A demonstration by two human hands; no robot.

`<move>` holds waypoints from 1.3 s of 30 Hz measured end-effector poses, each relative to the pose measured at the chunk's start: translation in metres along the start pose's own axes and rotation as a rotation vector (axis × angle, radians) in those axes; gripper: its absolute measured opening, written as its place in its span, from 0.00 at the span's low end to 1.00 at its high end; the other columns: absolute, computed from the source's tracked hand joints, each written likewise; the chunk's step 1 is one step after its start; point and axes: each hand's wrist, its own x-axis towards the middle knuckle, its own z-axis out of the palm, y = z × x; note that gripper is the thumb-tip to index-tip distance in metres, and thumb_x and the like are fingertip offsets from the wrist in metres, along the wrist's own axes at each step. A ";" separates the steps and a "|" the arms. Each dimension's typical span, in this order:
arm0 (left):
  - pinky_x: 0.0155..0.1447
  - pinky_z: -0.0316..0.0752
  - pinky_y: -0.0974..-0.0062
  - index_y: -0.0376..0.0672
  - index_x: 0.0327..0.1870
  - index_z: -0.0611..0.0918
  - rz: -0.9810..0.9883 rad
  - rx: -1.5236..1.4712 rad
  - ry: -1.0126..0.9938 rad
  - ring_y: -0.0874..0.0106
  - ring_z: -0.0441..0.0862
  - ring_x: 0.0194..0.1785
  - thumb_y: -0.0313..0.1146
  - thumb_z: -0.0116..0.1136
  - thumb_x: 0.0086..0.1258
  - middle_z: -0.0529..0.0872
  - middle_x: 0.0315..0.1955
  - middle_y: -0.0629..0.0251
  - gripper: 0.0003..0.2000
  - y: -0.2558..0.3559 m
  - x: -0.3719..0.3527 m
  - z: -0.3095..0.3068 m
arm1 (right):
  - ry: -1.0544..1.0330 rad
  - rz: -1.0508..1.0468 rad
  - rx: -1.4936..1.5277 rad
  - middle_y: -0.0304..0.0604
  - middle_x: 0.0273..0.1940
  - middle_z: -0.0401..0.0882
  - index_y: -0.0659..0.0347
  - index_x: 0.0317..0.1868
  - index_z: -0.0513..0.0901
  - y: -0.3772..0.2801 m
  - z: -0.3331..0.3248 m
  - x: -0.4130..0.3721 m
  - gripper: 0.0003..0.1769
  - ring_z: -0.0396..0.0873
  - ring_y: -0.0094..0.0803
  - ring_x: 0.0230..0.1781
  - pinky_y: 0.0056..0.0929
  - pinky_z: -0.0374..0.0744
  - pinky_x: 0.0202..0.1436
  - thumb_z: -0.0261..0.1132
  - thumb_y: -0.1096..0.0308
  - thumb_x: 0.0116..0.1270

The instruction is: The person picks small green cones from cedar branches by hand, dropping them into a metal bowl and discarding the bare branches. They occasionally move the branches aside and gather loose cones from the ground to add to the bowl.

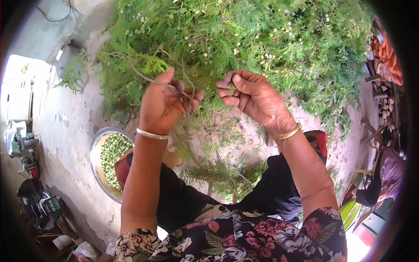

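Head view: at left, a metal bowl [95, 159] holds small green cones [114, 153]. To its right and farther off, the left hand [162, 104] grips a thin conifer twig [142, 76], raised before a broad heap of leafy conifer branches [257, 32] on the far side. Next comes the right hand [258, 94], its fingers curled and thumb bent in; whether it pinches anything, I cannot tell. Orange cloth [387, 59] shows at far right.
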 end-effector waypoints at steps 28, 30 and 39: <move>0.28 0.79 0.66 0.32 0.38 0.79 -0.062 0.213 -0.016 0.62 0.82 0.29 0.32 0.54 0.68 0.82 0.29 0.55 0.10 -0.047 0.002 0.022 | 0.075 -0.446 -1.319 0.58 0.34 0.80 0.68 0.46 0.73 0.026 0.015 -0.008 0.12 0.79 0.56 0.35 0.42 0.79 0.35 0.57 0.80 0.60; 0.27 0.79 0.66 0.31 0.37 0.79 -0.046 0.263 -0.004 0.62 0.82 0.27 0.31 0.53 0.68 0.82 0.28 0.54 0.10 -0.049 0.002 0.022 | 0.010 -0.486 -1.351 0.56 0.31 0.81 0.69 0.45 0.72 0.025 0.018 -0.010 0.13 0.80 0.55 0.31 0.43 0.79 0.33 0.59 0.80 0.59; 0.25 0.79 0.61 0.28 0.33 0.73 -0.034 0.130 0.027 0.57 0.82 0.26 0.20 0.54 0.61 0.78 0.25 0.52 0.04 -0.054 0.006 0.020 | 0.382 -0.421 -1.034 0.55 0.29 0.82 0.70 0.38 0.78 0.004 -0.003 -0.004 0.07 0.83 0.44 0.28 0.32 0.82 0.33 0.62 0.75 0.61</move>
